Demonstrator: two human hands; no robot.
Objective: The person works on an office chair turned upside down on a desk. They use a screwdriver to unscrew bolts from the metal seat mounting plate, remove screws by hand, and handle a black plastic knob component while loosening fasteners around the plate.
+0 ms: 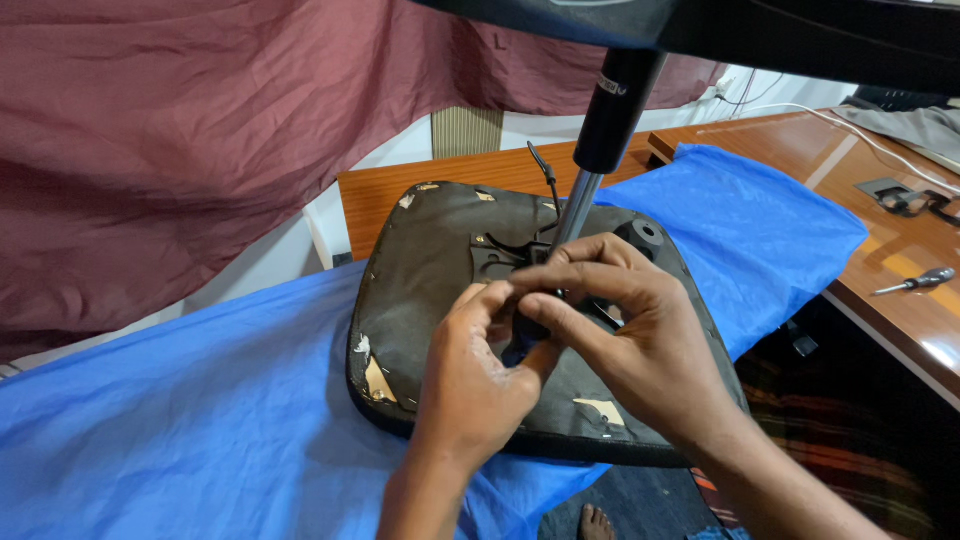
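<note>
Now | left hand (470, 375), right hand (625, 335) grips pinching black knob (527, 333) | over seat underside (430, 260)

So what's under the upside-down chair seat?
The seat lies on a blue sheet spread over a table. Whatever is beneath the sheet there is covered. Both hands work at its metal plate.

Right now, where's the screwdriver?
In the head view, the black-handled metal screwdriver lies at the far right on the glossy wooden desk, right of the blue plastic sheet, away from both hands.
</note>
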